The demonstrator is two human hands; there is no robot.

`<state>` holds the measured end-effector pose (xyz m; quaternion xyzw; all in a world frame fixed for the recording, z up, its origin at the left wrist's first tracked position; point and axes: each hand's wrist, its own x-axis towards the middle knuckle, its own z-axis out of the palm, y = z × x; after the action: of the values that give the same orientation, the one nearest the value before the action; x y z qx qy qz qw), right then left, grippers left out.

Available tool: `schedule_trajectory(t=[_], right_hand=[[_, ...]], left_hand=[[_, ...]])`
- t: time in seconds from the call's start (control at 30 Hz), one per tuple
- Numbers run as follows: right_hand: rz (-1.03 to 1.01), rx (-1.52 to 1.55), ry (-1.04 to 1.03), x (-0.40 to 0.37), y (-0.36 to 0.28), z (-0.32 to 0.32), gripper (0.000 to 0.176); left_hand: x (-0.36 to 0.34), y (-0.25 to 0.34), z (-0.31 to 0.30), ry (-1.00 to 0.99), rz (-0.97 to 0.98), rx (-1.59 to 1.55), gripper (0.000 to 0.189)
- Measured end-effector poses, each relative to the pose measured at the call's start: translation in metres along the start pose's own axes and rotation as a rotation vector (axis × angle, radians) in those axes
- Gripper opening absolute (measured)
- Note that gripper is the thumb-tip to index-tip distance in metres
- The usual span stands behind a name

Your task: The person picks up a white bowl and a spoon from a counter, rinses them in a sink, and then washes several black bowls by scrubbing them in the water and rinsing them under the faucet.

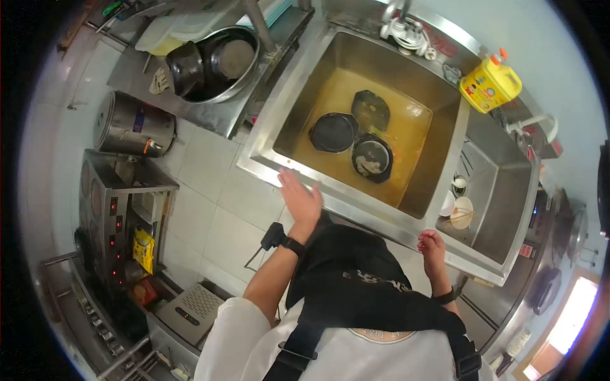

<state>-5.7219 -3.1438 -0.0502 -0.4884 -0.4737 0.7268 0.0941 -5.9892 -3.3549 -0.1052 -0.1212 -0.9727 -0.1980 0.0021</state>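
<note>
Both hands out of the water, three black bowls in the big sink

The left hand [300, 202] is spread flat with nothing in it, at the front rim of the large steel sink [438, 146]; whether it touches the metal I cannot tell. The right hand [433, 251] has its fingers curled beside the front edge, with no object showing; how fully it is closed I cannot tell.

Nearest to them, inside the sink, three black octagonal bowls [333, 132] sit close together in cloudy yellowish water, well apart from the walls. The one nearest the person has pale scraps inside.

For handling these, the front bowl looks the easiest to reach. A grip on opposite rims should keep it level, since wet, greasy sides would likely slip. Tipping it slowly would limit splashing, and lifting straight up would spare its neighbours a knock. Feeling along the bottom with care seems wise, as the murk could hide sharp pieces.
</note>
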Motion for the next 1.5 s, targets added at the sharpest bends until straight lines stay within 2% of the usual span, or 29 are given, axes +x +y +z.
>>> schedule_trajectory(t=[0.07,0.13,0.2,0.23,0.27,0.3,0.33,0.4,0.47,0.53,0.63,0.7,0.73,0.8,0.93,1.0,1.03,1.17,1.23,1.27,1.33,1.37,1.43,1.47,1.5], right_hand=[[0.06,-0.001,-0.038,0.01,0.002,0.04,0.012],[0.057,-0.044,-0.112,0.027,-0.004,0.078,0.011],[-0.004,-0.247,-0.231,0.037,-0.028,0.118,0.01],[-0.056,-0.289,-0.243,0.043,-0.036,0.133,0.011],[-0.055,-0.294,-0.248,0.05,-0.038,0.141,0.011],[-0.161,-0.406,-0.257,0.059,-0.037,0.146,0.011],[-0.268,-0.516,-0.265,0.067,-0.037,0.15,0.012],[-0.26,-0.508,-0.335,0.078,-0.037,0.156,0.013],[-0.235,-0.491,-0.384,0.086,-0.034,0.153,0.013],[-0.14,-0.617,-0.448,0.099,-0.026,0.154,0.011],[-0.146,-0.6,-0.487,0.116,-0.011,0.156,0.008],[-0.13,-0.604,-0.539,0.118,-0.008,0.159,0.007],[-0.118,-0.597,-0.522,0.119,-0.005,0.162,0.007],[-0.254,-0.629,-0.525,0.125,-0.003,0.17,0.007],[-0.193,-0.72,-0.465,0.142,-0.011,0.192,0.008],[-0.415,-0.824,-0.372,0.156,-0.004,0.197,0.01],[-0.413,-0.832,-0.326,0.158,-0.009,0.2,0.013],[-0.303,-0.899,-0.287,0.2,0.015,0.171,0.01],[-0.137,-1.164,-0.244,0.235,0.029,0.142,0.022],[-0.14,-1.161,-0.24,0.254,0.041,0.124,0.022],[0.004,-1.107,-0.128,0.293,0.071,0.085,0.029],[0.007,-1.1,-0.131,0.31,0.09,0.072,0.029],[-0.176,-1.146,0.237,0.33,0.119,0.061,0.021],[-0.17,-1.133,0.237,0.346,0.12,0.057,0.021],[-0.009,-1.224,0.148,0.357,0.108,0.061,0.026]], left_hand=[[0.005,-0.011,0.006,-0.232,0.17,-0.199,0.065],[0.02,0.008,-0.008,-0.406,0.579,-0.339,0.063],[0.034,0.041,-0.033,-0.398,0.588,-0.313,0.063],[0.044,0.039,-0.039,-0.395,0.587,-0.31,0.063],[0.054,0.038,-0.043,-0.323,0.501,-0.299,0.062],[0.061,0.037,-0.045,-0.251,0.411,-0.289,0.062],[0.068,0.028,-0.047,-0.25,0.402,-0.291,0.062],[0.082,-0.01,-0.05,-0.184,0.323,-0.234,0.05],[0.087,-0.059,-0.046,-0.174,0.327,-0.393,0.034],[0.084,-0.085,-0.063,-0.124,0.354,-0.287,0.024],[0.075,-0.108,-0.075,-0.165,0.329,-0.19,0.024],[0.074,-0.113,-0.077,-0.179,0.221,-0.277,0.024],[0.076,-0.111,-0.076,-0.199,0.231,-0.279,0.024],[0.081,-0.105,-0.071,-0.209,0.162,-0.369,0.025],[0.113,-0.081,-0.055,-0.3,0.294,-0.475,0.024],[0.131,-0.071,-0.046,-0.428,0.362,-0.512,0.022],[0.14,-0.07,-0.039,-0.465,0.388,-0.507,0.021],[0.173,-0.064,-0.023,-0.519,0.442,-0.457,0.02],[0.183,-0.071,-0.014,-0.556,0.495,-0.411,0.019],[0.187,-0.073,-0.009,-0.582,0.539,-0.364,0.019],[0.184,-0.064,-0.01,-0.569,0.584,-0.312,0.018],[0.181,-0.06,-0.008,-0.536,0.59,-0.254,0.018],[0.174,-0.056,-0.007,-0.516,0.602,-0.181,0.017],[0.173,-0.052,-0.005,-0.502,0.595,-0.131,0.017],[0.174,-0.05,-0.002,-0.49,0.587,-0.08,0.017]])
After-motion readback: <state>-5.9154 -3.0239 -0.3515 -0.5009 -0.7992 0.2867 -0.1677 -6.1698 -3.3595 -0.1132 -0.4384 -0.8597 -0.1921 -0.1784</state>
